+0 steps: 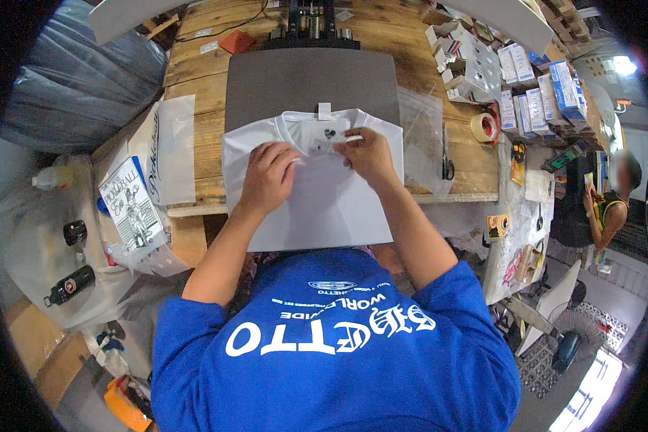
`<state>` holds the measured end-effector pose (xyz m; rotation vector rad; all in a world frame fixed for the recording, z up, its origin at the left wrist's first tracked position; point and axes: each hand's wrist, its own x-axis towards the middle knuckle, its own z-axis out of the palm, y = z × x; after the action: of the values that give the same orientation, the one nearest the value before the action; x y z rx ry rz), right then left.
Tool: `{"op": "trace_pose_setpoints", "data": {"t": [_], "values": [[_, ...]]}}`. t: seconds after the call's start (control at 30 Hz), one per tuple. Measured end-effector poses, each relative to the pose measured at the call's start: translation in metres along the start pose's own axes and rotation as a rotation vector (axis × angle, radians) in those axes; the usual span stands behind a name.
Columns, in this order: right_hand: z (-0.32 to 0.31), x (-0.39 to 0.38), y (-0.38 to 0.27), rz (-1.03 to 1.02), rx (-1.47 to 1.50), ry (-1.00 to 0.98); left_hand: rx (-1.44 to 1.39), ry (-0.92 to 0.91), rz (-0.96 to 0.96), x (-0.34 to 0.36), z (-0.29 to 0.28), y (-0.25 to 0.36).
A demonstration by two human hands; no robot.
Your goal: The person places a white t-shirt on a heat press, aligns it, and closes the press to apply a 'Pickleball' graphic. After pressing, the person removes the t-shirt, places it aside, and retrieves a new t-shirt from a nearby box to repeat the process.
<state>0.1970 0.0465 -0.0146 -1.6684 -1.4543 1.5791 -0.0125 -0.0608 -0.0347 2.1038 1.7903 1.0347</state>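
Note:
A white T-shirt (pixel 309 209) lies flat over a dark grey press platen (pixel 309 79), its collar toward the far side. A small translucent film (pixel 322 135) with black printed marks lies inside the neck opening, below a white tag (pixel 325 110). My left hand (pixel 270 173) rests at the left of the neckline, its curled fingers closed on the shirt's front collar edge. My right hand (pixel 367 153) is at the film's right side, thumb and fingers pinched together at its edge; the fingers partly hide what they hold.
Beyond the platen stands the press mechanism (pixel 313 25) on a wooden table (pixel 201 79). To the right are clear plastic sheets (pixel 421 144), scissors (pixel 447 162), a tape roll (pixel 484 127) and stacked boxes (pixel 547 101). Printed sheets (pixel 133 205) lie left. Another person (pixel 608 209) stands far right.

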Motion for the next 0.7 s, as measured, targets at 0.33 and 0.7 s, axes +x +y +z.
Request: {"op": "trace_pose_setpoints", "data": {"t": [0.33,0.7], "values": [[0.008,-0.024,0.022,-0.730,-0.890,0.273,0.160,-0.058,0.149,0.012,0.036,-0.009],[0.012,-0.014,0.052,-0.961,-0.833,0.252,0.168,-0.098,0.154,0.011,0.036,-0.007]]}}
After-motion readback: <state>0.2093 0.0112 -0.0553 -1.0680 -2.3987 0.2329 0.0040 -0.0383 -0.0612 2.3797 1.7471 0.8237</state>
